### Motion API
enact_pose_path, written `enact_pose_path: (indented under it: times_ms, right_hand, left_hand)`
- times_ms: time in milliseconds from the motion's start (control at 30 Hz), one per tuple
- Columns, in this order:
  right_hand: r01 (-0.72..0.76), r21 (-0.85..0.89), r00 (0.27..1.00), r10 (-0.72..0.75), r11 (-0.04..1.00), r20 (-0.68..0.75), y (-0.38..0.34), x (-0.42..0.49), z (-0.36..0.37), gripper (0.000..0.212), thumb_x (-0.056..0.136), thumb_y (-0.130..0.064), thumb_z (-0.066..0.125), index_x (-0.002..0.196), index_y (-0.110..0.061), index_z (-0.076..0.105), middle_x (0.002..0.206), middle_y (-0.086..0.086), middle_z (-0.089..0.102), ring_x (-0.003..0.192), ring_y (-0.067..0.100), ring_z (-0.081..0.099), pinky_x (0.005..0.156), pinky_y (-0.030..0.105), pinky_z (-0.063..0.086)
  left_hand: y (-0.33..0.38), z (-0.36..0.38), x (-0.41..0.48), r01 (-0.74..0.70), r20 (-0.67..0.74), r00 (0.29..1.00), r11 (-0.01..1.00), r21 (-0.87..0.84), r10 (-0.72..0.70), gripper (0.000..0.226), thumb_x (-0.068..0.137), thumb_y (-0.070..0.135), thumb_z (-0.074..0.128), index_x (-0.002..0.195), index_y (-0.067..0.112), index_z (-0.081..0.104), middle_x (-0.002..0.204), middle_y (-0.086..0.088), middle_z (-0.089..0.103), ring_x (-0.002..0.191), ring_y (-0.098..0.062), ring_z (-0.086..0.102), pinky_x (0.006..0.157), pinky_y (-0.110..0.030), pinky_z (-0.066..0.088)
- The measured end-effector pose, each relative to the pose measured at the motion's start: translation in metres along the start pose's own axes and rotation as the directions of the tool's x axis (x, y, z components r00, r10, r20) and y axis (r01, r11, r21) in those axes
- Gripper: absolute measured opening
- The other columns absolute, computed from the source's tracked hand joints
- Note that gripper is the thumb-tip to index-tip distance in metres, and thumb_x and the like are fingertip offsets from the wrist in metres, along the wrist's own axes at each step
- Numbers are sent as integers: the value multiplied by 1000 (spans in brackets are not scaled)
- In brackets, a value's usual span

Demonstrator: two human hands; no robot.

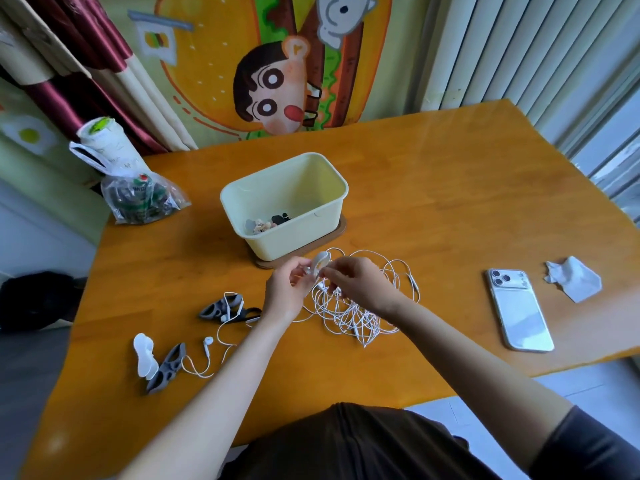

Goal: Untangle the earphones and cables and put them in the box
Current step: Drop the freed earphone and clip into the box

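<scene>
A tangle of white earphone cables (349, 313) lies on the wooden table (450, 209) in front of the pale yellow box (273, 237). My left hand (287, 289) pinches a small white cable winder (318, 263) just above the tangle. My right hand (360, 280) pinches the white cable right beside the winder. The cable hangs from both hands down into the tangle. An earbud (207, 341) and its cable trail off to the left. Small dark and light items lie in the bottom of the box.
Grey cable winders (221, 308) (166, 370) and a white winder (143, 355) lie at the left. A white phone (519, 310) and a crumpled tissue (575, 278) lie at the right. A plastic bag (138, 199) stands at the back left. The box rests on a brown lid (341, 226).
</scene>
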State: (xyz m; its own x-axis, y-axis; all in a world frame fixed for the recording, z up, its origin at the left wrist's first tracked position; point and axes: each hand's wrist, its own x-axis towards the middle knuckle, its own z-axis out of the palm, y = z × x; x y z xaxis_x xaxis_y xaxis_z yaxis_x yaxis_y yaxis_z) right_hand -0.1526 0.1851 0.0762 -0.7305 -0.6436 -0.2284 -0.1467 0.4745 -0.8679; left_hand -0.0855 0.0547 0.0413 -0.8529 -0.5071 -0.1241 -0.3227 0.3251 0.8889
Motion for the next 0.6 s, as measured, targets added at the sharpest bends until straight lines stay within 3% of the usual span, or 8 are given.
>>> enact_pose_path:
  times_ms: [133,267,433,600]
  right_hand:
    - [24,-165,990,-46,986,-130,-7,3,-3,21,94,-17,52,86,-10,70,63,-10,57,42,4,44,43,14,31]
    - [30,-244,975,-82,969,-206,-9,-2,-1,18,93,-17,55,87,-11,71,64,-3,59,43,7,38,46,23,31]
    - [10,-301,975,-75,954,-208,0,-5,15,16,92,-16,57,94,-11,72,89,-2,59,74,13,53,60,20,36]
    - [-54,-180,997,43,982,-67,1,-7,22,15,92,-9,55,86,-10,68,77,-4,61,59,4,57,57,16,43]
  left_hand:
    - [-5,-11,-9,-9,75,997,1000,-10,9,6,91,16,63,95,21,63,80,6,62,78,-11,56,67,-14,44]
    - [-9,-19,-13,39,178,984,999,-33,-32,9,89,17,65,98,18,65,82,0,65,86,-24,61,79,-38,51]
    - [-21,-29,-25,36,240,970,999,-32,-28,8,89,14,66,94,20,66,80,1,65,78,-18,60,72,-35,51]
    - [-35,-39,-34,38,297,955,998,-47,-22,16,87,10,67,89,25,65,78,0,65,77,-18,59,74,-38,51]
